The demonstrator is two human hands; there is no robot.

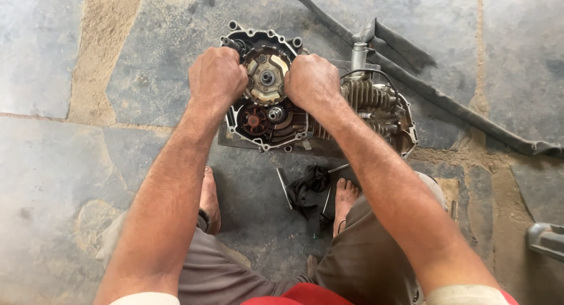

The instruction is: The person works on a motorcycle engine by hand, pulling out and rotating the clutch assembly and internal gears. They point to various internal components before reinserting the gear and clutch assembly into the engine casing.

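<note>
— Hands first: where were they?

— Both were on the clutch assembly, the round brass-coloured part in the open side of a small engine. The left hand was closed into a fist against the clutch's left edge, the right hand closed the same way against its right edge. Fingers were curled under, so whether they pinched the clutch itself or some small part beside it, I could not tell.

— And the engine?

— It lay on its side on a stone floor of large grey slabs with sandy joints, cover off, gears showing below the clutch. Its finned cylinder pointed to the right.

— Anything around it?

— A dark cloth lay near the engine's lower edge, with thin metal rods just beside the cloth. The person's bare feet sat on either side of it, left foot and right foot. A long strip of black rubber ran across the floor behind the engine, well clear of the hands.
</note>
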